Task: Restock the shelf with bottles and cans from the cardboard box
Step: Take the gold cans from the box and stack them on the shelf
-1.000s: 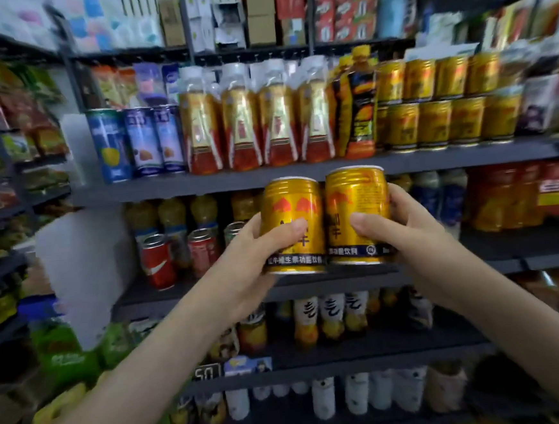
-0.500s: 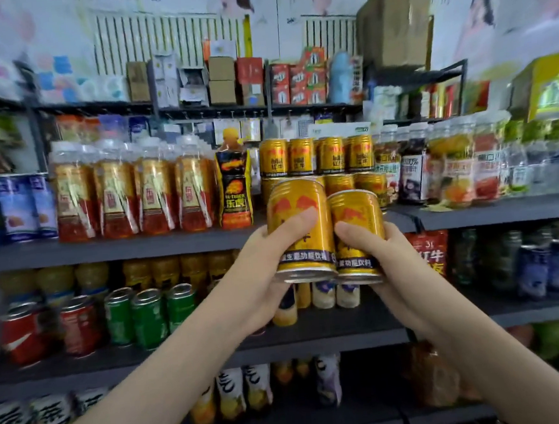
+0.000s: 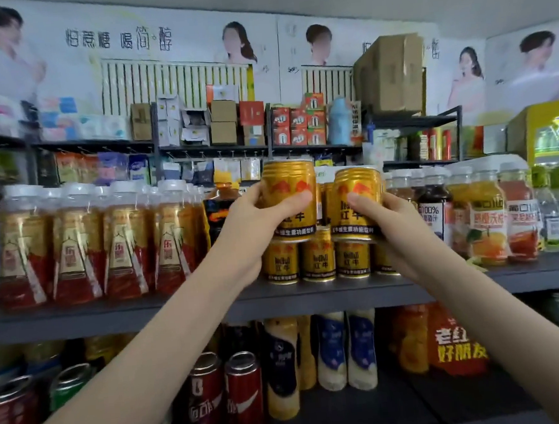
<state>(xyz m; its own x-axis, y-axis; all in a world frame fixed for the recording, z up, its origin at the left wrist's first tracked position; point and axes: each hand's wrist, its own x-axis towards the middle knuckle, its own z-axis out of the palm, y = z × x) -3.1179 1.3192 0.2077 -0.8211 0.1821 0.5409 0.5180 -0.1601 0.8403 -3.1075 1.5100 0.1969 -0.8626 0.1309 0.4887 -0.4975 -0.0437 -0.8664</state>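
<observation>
Evidently our left hand [image 3: 256, 228] gripped the left can [image 3: 288, 191] and our right hand [image 3: 394, 224] the right can [image 3: 357, 199], fingers curled round each, both upright and side by side just over the row of gold cans [image 3: 318, 259] on the shelf [image 3: 112, 312], where we judged they belonged.

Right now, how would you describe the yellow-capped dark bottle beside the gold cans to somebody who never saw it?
Take the grey shelf with the long row of white-capped red-and-gold bottles. At that row's right end, just before the stacked gold cans, stands the dark bottle, partly behind the left hand. It alone on this shelf has a yellow cap over a black label.
</observation>
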